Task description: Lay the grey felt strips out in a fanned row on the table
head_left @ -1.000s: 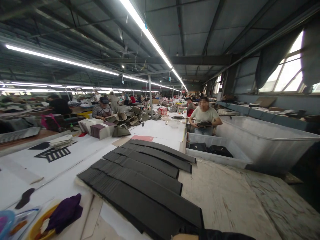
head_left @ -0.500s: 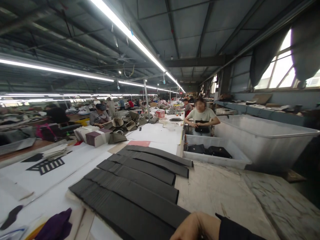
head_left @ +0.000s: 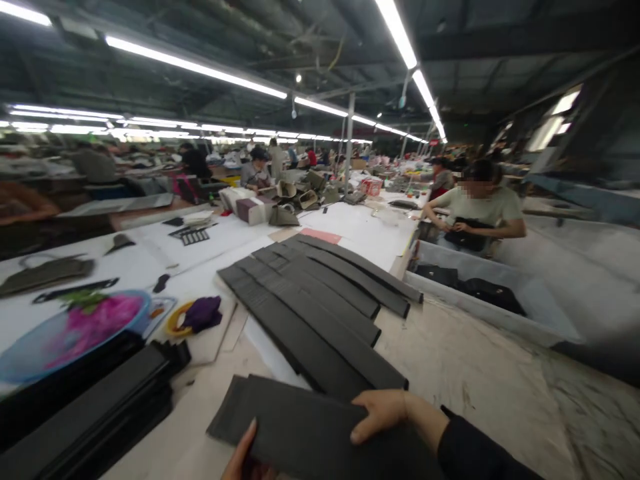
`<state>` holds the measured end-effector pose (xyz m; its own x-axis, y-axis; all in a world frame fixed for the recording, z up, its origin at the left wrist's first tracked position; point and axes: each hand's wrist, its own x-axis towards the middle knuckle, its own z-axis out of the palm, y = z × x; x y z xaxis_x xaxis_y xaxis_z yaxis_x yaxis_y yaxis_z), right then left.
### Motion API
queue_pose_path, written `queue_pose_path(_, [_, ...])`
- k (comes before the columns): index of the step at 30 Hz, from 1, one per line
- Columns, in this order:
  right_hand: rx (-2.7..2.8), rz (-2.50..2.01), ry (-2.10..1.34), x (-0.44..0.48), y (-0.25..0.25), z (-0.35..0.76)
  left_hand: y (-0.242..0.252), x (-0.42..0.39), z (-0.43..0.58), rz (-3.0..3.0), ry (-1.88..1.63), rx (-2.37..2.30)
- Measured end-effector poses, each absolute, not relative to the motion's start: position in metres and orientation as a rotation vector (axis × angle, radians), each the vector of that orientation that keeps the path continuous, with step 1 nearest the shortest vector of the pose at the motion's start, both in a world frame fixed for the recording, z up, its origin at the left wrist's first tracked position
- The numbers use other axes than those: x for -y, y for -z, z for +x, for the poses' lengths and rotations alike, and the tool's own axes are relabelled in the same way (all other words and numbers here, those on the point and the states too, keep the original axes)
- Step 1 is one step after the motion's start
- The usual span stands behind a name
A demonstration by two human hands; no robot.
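A dark grey flat panel [head_left: 295, 423], of cloth or leather, is held low in front of me at the bottom of the view. My left hand [head_left: 245, 457] grips its near left part, thumb on top and the other fingers mostly under it. Near its right end, my right hand [head_left: 383, 413] clasps the upper edge with the thumb across the face. Just beyond lie several similar dark grey strips [head_left: 310, 320], overlapping in a fanned row on the table. A stack of dark strips [head_left: 100, 407] sits to the left of my hands.
A blue basin [head_left: 143, 313] with pink plastic, and a purple cloth [head_left: 203, 313] by a yellow ring, are on the left. At right, a white bin [head_left: 545, 317] holds black items; a co-worker [head_left: 480, 207] stands behind it handling a black piece.
The view has swung left and down, bringing the basin and dark stack into sight. My left hand has appeared, and both hands now hold a grey panel.
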<state>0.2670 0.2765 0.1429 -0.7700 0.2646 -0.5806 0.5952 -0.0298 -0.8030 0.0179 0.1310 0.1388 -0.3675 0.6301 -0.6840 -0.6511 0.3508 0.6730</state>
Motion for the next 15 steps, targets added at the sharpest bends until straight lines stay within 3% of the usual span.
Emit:
queue_pose_path(6, [-1.911, 0.933, 1.832, -0.296, -0.170, 0.263, -0.131, -0.120, 0.018, -0.082, -1.501, -1.354])
queue_pose_path(10, [-2.210, 0.962, 1.432, -0.298, -0.158, 0.258, -0.126, -0.111, 0.019, 0.040, -1.552, -1.408])
queue_pose_path(15, [-2.619, 0.918, 0.877, -0.264, -0.122, 0.221, -0.083, -0.096, 0.013, -0.071, -1.494, -1.432])
